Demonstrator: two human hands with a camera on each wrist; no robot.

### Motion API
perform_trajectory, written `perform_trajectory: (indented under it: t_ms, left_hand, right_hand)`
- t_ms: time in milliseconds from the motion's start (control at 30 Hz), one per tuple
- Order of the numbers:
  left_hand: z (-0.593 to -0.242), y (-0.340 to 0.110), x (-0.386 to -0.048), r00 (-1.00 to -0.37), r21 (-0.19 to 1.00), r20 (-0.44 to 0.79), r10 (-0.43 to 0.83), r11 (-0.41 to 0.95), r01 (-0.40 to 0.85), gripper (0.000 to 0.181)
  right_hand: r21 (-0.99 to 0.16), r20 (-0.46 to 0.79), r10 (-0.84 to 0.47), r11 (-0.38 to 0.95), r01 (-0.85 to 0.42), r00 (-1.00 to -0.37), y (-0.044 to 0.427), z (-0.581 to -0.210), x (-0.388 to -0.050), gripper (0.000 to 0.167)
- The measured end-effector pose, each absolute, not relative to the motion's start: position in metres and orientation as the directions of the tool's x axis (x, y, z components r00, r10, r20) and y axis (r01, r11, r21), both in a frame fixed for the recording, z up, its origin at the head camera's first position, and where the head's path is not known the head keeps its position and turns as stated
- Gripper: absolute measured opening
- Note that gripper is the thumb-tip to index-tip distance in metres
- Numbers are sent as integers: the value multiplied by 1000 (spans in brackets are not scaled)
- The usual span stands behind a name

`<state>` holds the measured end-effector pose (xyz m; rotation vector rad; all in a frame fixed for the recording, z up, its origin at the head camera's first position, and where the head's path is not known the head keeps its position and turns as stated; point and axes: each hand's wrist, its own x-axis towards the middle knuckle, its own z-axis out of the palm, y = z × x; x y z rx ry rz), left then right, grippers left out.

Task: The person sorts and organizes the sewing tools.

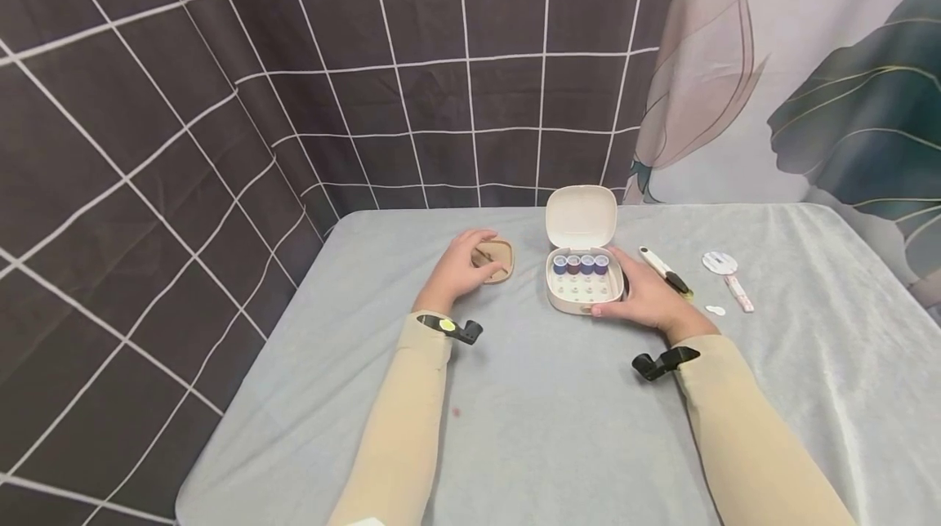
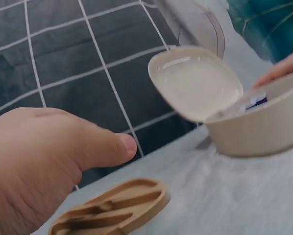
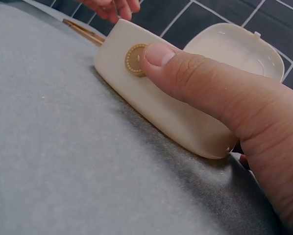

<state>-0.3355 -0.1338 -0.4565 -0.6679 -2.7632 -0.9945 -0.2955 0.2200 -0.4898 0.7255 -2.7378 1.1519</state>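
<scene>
A cream box [image 1: 568,305] stands with its lid [image 1: 581,216] raised; a row of blue and dark red spools [image 1: 587,265] lies inside above small pegs. My right hand [image 1: 647,295] grips the box's right side, its thumb at the round gold clasp [image 3: 135,59] on the front. Left of the box, my left hand [image 1: 457,268] hovers over a shallow wooden tray [image 1: 503,253] with thumb and fingers spread apart. In the left wrist view the grooved wooden tray [image 2: 141,208] lies below the thumb; whether a fingertip touches it I cannot tell.
Right of the box lie a white and black tool [image 1: 663,271], a round white disc [image 1: 720,263], a pinkish strip [image 1: 739,294] and a small white piece [image 1: 715,310]. Dark gridded cloth [image 1: 426,101] hangs behind and to the left of the cloth-covered table [image 1: 544,428].
</scene>
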Motion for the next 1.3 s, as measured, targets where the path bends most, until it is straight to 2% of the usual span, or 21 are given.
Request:
perform_trajectory:
  t_ms: [200, 300, 600, 967, 1300]
  left_hand:
    - [-460, -138, -351, -878, 742, 175, 445, 527, 415, 68]
    - [-462, -137, -359, -862, 765, 109, 495, 511, 391, 72]
    - [-463, -138, -370, -832, 663, -1, 555, 623, 415, 76]
    - [-459, -139, -375, -811, 497, -6, 585, 706, 505, 48]
    - [-460, -138, -379, -792, 449, 4, 611, 706, 547, 43]
  right_hand:
    - [-641, 238, -384, 628, -441, -892, 220, -489, -292, 119]
    - [-642, 240, -386, 625, -444, -891, 220, -489, -292, 118]
    - [-640, 257, -389, 618, -457, -885, 219, -492, -292, 116]
    - [-633, 261, -385, 624, -458, -885, 220, -488, -292, 115]
    - [-627, 246, -383, 638, -448, -890, 220, -491, -295, 117]
